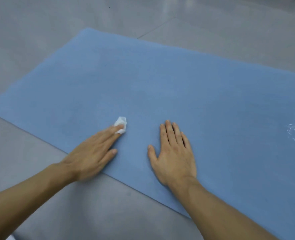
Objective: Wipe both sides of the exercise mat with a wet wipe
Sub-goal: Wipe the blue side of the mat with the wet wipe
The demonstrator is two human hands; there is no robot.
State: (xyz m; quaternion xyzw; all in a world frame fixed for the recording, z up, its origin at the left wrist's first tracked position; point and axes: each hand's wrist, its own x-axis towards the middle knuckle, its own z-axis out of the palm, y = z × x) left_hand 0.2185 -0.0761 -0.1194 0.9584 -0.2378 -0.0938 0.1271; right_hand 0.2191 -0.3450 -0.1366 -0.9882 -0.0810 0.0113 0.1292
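The flat blue rectangular foam exercise mat (160, 87) lies on the grey tiled floor (39, 32), long axis running from upper left to lower right. The left hand (93, 156) presses a crumpled white wet wipe (121, 124) onto the mat near its near edge with straight fingers. The right hand (174, 153) rests flat, fingers spread.

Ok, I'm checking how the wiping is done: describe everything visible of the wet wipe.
The wet wipe is a small white wad, crumpled rather than spread, of thin cloth-like stuff. It lies on the blue exercise mat, towards its near edge. The left hand presses it down with straight fingers, whose tips cover part of it. The right hand, flat on the mat, does not touch it.
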